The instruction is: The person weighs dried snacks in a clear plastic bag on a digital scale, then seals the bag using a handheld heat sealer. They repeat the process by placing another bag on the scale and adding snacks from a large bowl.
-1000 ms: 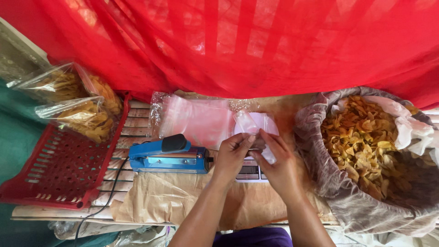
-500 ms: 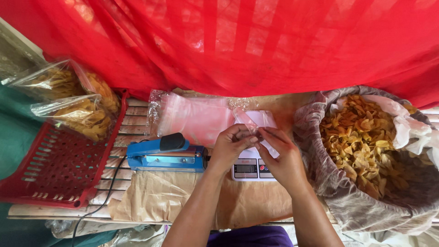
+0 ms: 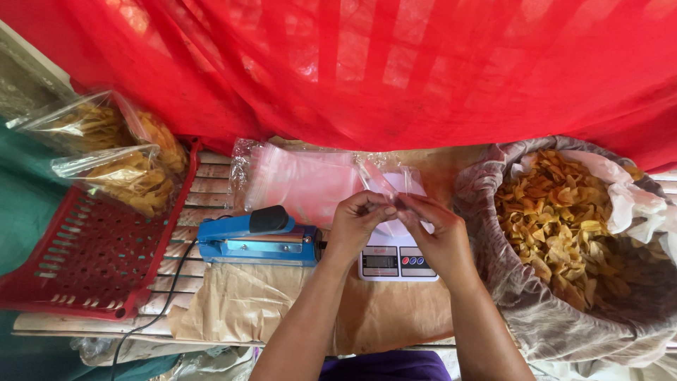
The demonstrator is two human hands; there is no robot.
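Pinched together at the fingertips, left hand (image 3: 361, 220) and right hand (image 3: 436, 233), both grips closed on the mouth of one clear plastic bag (image 3: 384, 185), held just above the small digital scale (image 3: 396, 259) on the counter (image 3: 240, 310). Likely feather-light, limp and slippery film, prone to clinging shut; best taken at the top edge, one layer per hand. More empty bags stacked (image 3: 296, 180) just behind. Blue heat sealer (image 3: 257, 240) lying beside the left hand, red basket (image 3: 84, 261) with filled chip packets (image 3: 130, 176) further left, cloth-lined sack of yellow chips (image 3: 564, 226) to the right.
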